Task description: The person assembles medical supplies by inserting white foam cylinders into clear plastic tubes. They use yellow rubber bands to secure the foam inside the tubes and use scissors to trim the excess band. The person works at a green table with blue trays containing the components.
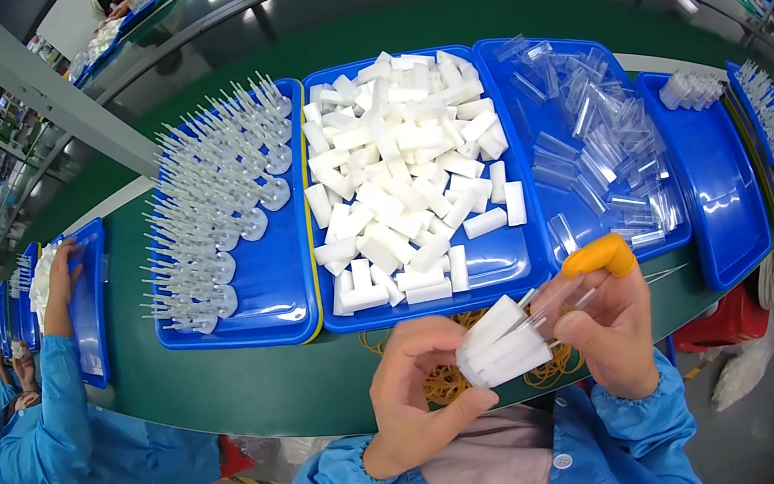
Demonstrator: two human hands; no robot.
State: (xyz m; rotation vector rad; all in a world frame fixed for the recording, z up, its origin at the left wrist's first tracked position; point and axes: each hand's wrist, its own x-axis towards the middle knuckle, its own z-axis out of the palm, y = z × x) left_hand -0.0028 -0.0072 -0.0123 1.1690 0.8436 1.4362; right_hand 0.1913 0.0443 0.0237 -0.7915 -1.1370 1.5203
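Observation:
My left hand [419,391] is closed round the base of a cluster of white foam blocks [503,345], with thin clear rods sticking out of it. My right hand [616,335] has a yellow finger cot [602,256] on one finger and pinches a clear plastic piece [560,301] against the rod end of the cluster. Just beyond my hands, a blue tray [433,308] is heaped with loose white foam blocks [413,152]. To its right, clear plastic pieces [590,114] lie in another blue tray [509,101].
At left, a blue tray [262,282] carries rows of translucent bases with upright rods [221,182]. Yellow rubber bands [445,387] lie under my hands. Another blue tray [725,188] sits at right. A co-worker's blue sleeve [60,415] occupies the left side. A metal post [44,89] slants there.

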